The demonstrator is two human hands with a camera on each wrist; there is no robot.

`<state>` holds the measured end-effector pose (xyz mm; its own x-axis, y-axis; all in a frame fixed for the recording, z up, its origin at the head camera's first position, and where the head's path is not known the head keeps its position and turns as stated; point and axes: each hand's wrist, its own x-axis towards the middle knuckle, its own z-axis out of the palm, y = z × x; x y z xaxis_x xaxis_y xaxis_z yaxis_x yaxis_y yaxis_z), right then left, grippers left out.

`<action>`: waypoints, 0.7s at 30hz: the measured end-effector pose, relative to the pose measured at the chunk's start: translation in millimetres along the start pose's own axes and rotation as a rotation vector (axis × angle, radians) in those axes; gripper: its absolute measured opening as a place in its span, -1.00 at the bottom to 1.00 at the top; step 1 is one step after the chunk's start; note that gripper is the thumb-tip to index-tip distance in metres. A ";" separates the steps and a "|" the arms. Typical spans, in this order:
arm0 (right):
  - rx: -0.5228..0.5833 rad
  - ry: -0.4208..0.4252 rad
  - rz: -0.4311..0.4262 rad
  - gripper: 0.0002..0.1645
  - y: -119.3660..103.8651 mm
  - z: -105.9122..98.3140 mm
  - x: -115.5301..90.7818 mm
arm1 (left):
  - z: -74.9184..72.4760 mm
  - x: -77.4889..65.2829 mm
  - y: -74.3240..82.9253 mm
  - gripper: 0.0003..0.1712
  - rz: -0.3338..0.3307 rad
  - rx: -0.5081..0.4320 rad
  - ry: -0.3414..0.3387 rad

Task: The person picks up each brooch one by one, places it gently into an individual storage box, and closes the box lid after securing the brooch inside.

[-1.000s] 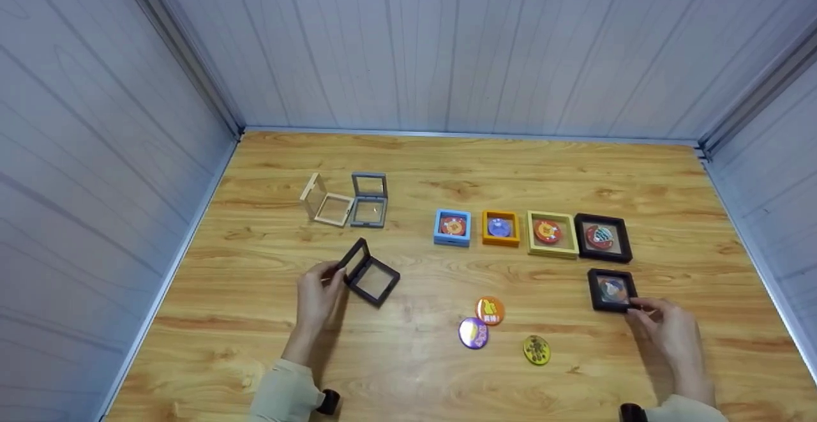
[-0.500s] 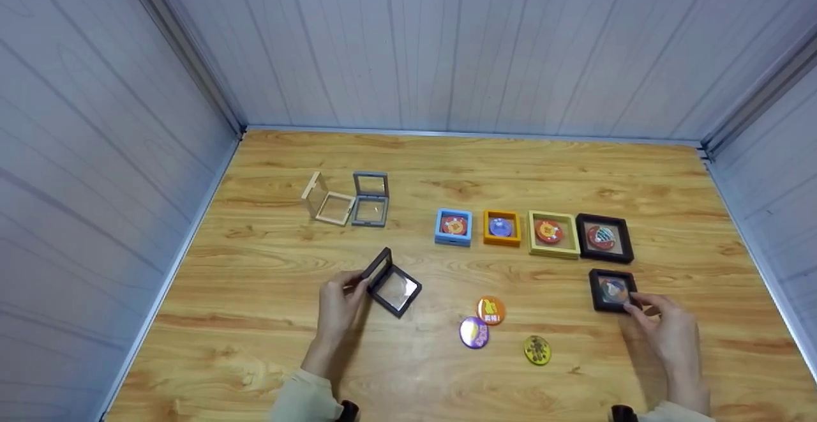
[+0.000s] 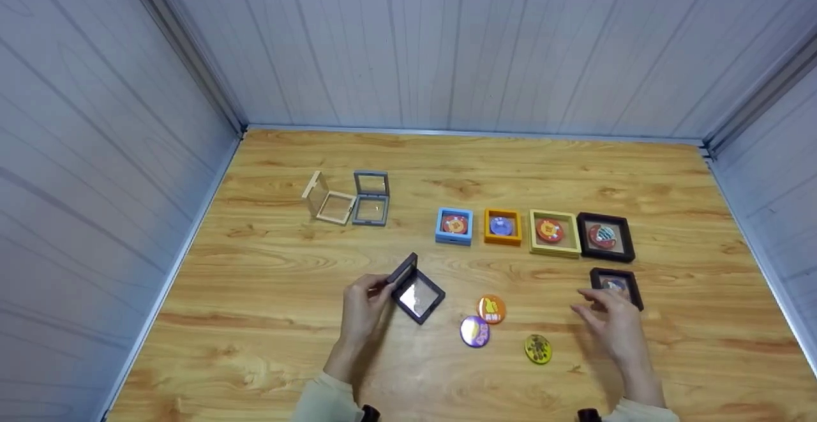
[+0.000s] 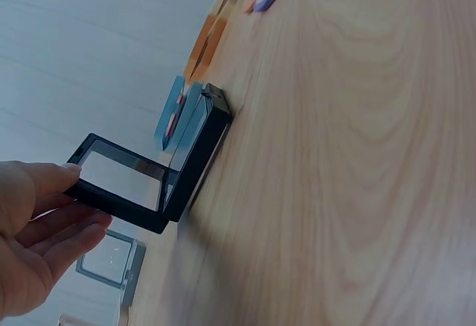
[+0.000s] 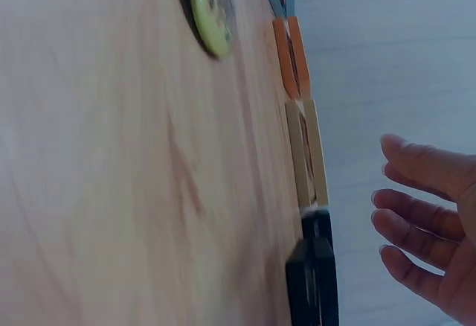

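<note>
My left hand (image 3: 364, 307) pinches the raised lid of a hinged black display frame (image 3: 419, 295) between thumb and fingers. In the left wrist view the thumb lies on the lid's edge, and the clear panes of the black frame (image 4: 123, 181) hold nothing. My right hand (image 3: 616, 329) holds nothing, its thumb and fingers apart, overlapping a smaller closed black frame (image 3: 630, 281) with a badge inside. Between the hands lie an orange badge (image 3: 491, 309), a purple badge (image 3: 475, 331) touching it, and a yellow badge (image 3: 538, 349).
Closed frames with badges stand in a row: blue (image 3: 454, 226), orange (image 3: 502, 226), pale yellow (image 3: 554, 233) and larger black (image 3: 606, 237). Back left, a cream frame (image 3: 329, 200) and a grey frame (image 3: 371, 198) stand with lids raised. Panel walls (image 3: 421, 45) bound the wooden table.
My left hand has moved right across the table with the opened black frame. The right hand has let go of the small black frame and shifted left.
</note>
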<state>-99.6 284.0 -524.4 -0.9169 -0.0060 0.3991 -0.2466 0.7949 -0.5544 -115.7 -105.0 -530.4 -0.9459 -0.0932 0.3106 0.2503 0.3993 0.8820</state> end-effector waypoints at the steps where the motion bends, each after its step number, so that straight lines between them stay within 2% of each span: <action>1: 0.007 -0.014 -0.002 -0.68 -2.1 3.2 0.5 | 1.9 -0.4 0.7 -0.87 0.003 0.000 0.000; 8: 0.085 -0.145 -0.010 -0.62 -19.8 25.1 3.3 | 13.5 -4.2 0.5 -0.88 0.023 -0.037 -0.010; 15: 0.114 -0.316 0.054 -0.50 -36.3 42.8 4.9 | 21.9 -8.2 3.4 -0.89 0.027 -0.039 -0.027; 21: 0.135 -0.360 0.008 -0.39 -44.0 56.4 7.3 | 26.9 -9.7 6.2 -0.89 0.012 -0.020 -0.041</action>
<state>-113.1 214.8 -538.2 -0.9646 -0.2318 0.1258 -0.2561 0.7090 -0.6571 -110.6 -77.2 -537.5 -0.9504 -0.0514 0.3067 0.2650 0.3819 0.8854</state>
